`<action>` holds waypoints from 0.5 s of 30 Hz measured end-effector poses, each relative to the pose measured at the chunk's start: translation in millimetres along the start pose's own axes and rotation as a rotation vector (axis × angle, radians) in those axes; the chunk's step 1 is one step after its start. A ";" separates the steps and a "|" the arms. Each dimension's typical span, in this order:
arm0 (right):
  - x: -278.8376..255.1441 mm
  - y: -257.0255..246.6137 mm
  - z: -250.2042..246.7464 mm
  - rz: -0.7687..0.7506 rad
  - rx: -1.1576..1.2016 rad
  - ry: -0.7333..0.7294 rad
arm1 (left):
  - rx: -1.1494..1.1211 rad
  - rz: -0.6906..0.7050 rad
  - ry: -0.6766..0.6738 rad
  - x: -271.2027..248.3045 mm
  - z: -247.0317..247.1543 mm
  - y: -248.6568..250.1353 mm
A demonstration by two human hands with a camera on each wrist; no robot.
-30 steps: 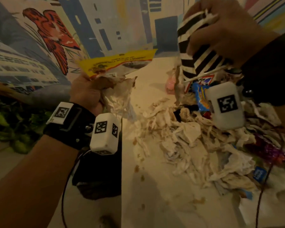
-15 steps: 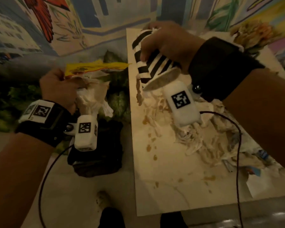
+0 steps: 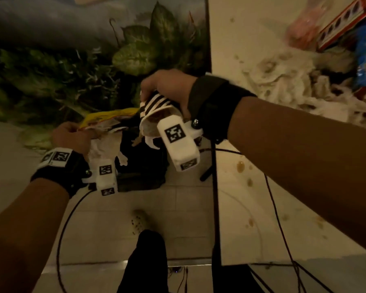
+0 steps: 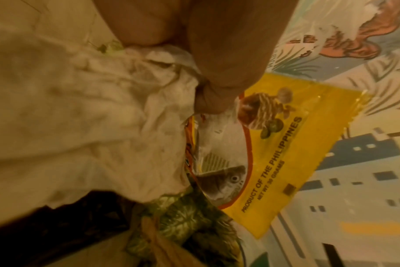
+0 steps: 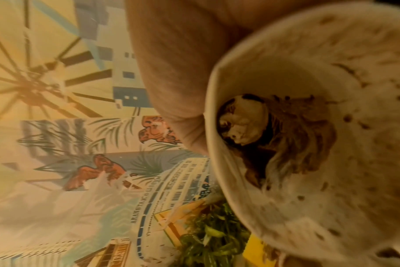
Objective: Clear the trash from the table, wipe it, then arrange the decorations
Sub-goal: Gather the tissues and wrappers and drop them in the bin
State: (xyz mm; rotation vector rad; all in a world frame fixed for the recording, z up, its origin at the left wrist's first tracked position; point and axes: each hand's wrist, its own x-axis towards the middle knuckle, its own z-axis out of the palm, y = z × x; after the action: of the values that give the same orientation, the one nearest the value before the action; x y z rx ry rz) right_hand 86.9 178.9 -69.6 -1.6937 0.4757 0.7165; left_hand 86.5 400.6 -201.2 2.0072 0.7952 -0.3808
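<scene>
My right hand [image 3: 167, 89] grips a crushed black-and-white striped paper cup [image 3: 154, 106], held off the table's left edge over a black trash bag [image 3: 144, 163] on the floor. The right wrist view looks into the cup [image 5: 320, 126], which is stained brown with soggy residue inside. My left hand [image 3: 72, 136] pinches a yellow snack wrapper [image 3: 108, 116] together with crumpled white tissue [image 3: 101, 144], just left of the bag. In the left wrist view the wrapper [image 4: 286, 153] and tissue [image 4: 80, 117] sit under my fingers [image 4: 222, 59].
The pale table [image 3: 251, 208] at right carries brown spill spots, a heap of shredded tissue [image 3: 283, 81], a red-and-white box [image 3: 344, 24] and blue wrappers. Potted leaves [image 3: 135, 56] stand behind the bag. My foot [image 3: 140, 223] and cables [image 3: 213, 187] are on the tiled floor.
Both hands have moved left and down, off the table to above the black bag on the floor. The cup and the wrapper with tissue stay in their hands.
</scene>
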 end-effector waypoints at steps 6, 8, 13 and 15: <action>75.7 43.7 47.0 0.150 0.104 0.093 | -0.009 -0.095 0.004 49.4 8.9 -44.3; 95.8 57.7 58.7 0.148 0.103 0.138 | -0.013 -0.112 -0.014 66.0 15.0 -54.1; 138.7 105.3 75.4 0.195 0.165 0.156 | 0.104 -0.135 -0.027 113.5 41.7 -83.7; 155.9 125.0 79.7 0.208 0.165 0.168 | 0.130 -0.121 -0.047 128.8 58.5 -94.2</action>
State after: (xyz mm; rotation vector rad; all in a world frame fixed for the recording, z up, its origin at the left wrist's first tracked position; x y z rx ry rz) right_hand 102.4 235.8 -276.5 -1.5697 0.8168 0.6668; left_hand 122.0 435.9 -363.6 2.0677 0.8846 -0.5598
